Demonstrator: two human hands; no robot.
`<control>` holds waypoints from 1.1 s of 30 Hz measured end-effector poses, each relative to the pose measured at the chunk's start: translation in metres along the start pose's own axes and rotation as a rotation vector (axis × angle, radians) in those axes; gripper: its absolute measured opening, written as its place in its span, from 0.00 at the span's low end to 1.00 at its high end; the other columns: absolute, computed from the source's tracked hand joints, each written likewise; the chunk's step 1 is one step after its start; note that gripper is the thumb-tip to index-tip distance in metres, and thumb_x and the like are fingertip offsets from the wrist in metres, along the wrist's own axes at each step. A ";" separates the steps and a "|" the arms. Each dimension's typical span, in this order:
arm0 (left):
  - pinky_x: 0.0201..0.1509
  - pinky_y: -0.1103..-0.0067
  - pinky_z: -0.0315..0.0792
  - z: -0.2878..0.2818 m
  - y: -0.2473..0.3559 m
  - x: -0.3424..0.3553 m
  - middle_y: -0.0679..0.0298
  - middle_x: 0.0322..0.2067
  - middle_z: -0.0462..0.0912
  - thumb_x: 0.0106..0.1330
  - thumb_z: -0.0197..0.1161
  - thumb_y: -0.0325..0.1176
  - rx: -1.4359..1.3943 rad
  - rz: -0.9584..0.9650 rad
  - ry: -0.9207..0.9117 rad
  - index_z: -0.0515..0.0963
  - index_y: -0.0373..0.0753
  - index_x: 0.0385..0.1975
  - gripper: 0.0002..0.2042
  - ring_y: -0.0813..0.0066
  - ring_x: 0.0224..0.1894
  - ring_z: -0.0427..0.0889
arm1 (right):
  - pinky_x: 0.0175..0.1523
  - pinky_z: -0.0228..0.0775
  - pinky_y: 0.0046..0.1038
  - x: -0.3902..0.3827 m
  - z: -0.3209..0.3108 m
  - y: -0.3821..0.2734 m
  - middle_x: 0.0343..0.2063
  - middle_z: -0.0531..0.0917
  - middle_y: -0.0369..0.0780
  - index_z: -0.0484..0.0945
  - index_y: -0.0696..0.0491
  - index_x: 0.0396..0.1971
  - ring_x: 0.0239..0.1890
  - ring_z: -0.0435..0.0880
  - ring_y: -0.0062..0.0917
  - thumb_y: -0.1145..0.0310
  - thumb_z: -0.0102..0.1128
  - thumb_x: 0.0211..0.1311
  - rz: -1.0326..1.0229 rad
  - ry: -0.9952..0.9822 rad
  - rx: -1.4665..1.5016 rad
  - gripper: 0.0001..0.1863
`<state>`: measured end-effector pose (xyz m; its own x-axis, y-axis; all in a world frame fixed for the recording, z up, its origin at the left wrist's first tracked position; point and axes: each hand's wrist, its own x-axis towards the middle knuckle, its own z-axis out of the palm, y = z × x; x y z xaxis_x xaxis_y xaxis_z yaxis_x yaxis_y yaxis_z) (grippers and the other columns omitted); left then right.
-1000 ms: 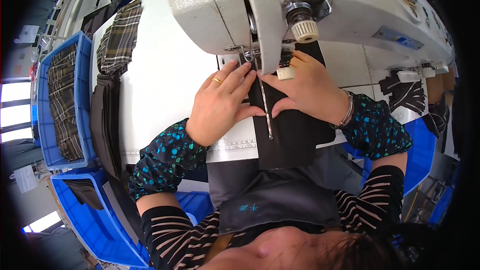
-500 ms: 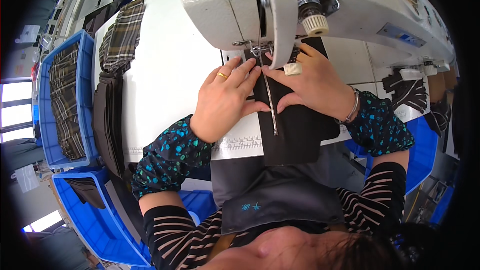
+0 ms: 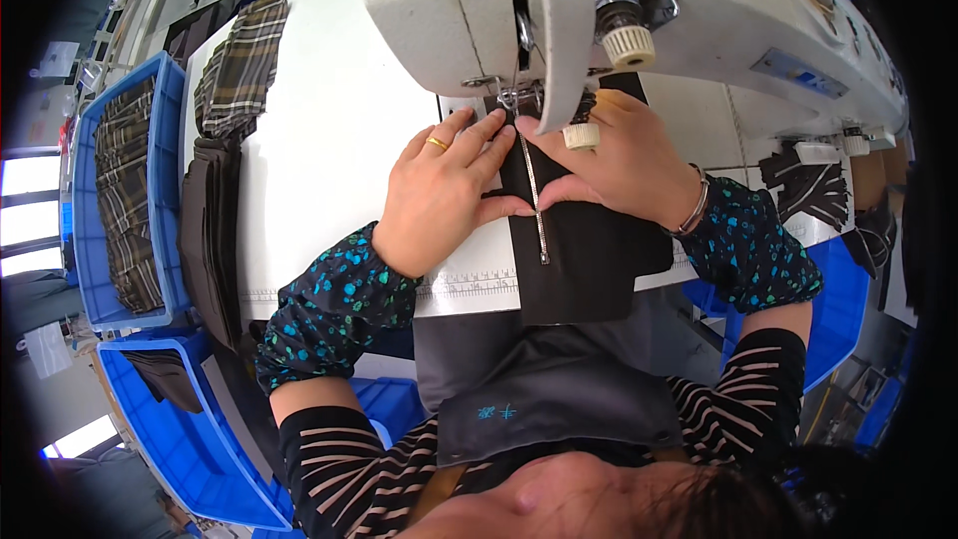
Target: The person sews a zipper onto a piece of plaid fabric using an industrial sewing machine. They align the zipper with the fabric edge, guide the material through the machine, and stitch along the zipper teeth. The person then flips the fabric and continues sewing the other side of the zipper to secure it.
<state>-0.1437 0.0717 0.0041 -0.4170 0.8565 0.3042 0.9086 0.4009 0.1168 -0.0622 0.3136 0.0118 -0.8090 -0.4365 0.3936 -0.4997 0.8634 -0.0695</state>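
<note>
A dark fabric piece (image 3: 584, 274) lies under the sewing machine head (image 3: 479, 30), its near end hanging over the table edge. Along it runs a zipper (image 3: 532, 180) with silvery teeth, leading up to the presser foot (image 3: 519, 100). My left hand (image 3: 439, 180) rests flat with fingers spread, fingertips on the fabric just left of the zipper. On the right side my right hand (image 3: 614, 160) presses the fabric, thumb and forefinger apart; its other fingers are partly hidden behind the machine. Both thumb tips meet near the zipper's lower part.
A stack of dark fabric (image 3: 210, 230) and folded plaid cloth (image 3: 244, 65) lie at the table's left. Beyond stand a blue bin (image 3: 165, 210) of plaid pieces and another blue bin (image 3: 205, 449). Striped scraps (image 3: 803, 185) lie at the right.
My right thumb has moved left, closer to the left thumb at the zipper. The fabric and both hands sit slightly further up and left in the picture, along with the table.
</note>
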 end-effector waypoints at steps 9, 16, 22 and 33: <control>0.61 0.68 0.78 -0.003 0.002 -0.001 0.66 0.62 0.84 0.52 0.73 0.61 -0.003 -0.025 -0.026 0.84 0.40 0.60 0.38 0.60 0.56 0.83 | 0.35 0.66 0.32 0.001 0.030 0.009 0.18 0.74 0.35 0.80 0.53 0.18 0.22 0.77 0.30 0.31 0.72 0.45 0.051 0.064 -0.035 0.34; 0.68 0.64 0.73 0.001 -0.001 -0.011 0.61 0.67 0.80 0.60 0.72 0.57 -0.014 -0.039 -0.016 0.79 0.39 0.65 0.36 0.52 0.68 0.76 | 0.40 0.68 0.35 -0.003 0.002 -0.026 0.35 0.80 0.38 0.83 0.57 0.44 0.39 0.81 0.31 0.35 0.71 0.47 0.045 0.017 0.022 0.39; 0.71 0.60 0.69 -0.003 0.036 -0.050 0.57 0.69 0.77 0.70 0.69 0.40 0.021 -0.195 -0.018 0.77 0.37 0.66 0.26 0.49 0.71 0.73 | 0.73 0.69 0.44 -0.075 -0.019 -0.112 0.72 0.72 0.49 0.76 0.62 0.65 0.73 0.71 0.47 0.50 0.78 0.47 0.026 -0.235 0.166 0.47; 0.45 0.73 0.82 -0.006 0.078 -0.071 0.64 0.42 0.88 0.59 0.74 0.28 -0.279 -0.049 0.349 0.86 0.38 0.43 0.12 0.66 0.45 0.86 | 0.69 0.74 0.35 -0.077 -0.021 -0.090 0.60 0.86 0.47 0.83 0.60 0.59 0.63 0.84 0.40 0.70 0.54 0.78 0.462 0.014 0.990 0.17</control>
<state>-0.0429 0.0403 -0.0030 -0.4710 0.6584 0.5871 0.8790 0.2941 0.3753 0.0518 0.2747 0.0072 -0.9820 -0.1141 0.1505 -0.1818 0.3544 -0.9172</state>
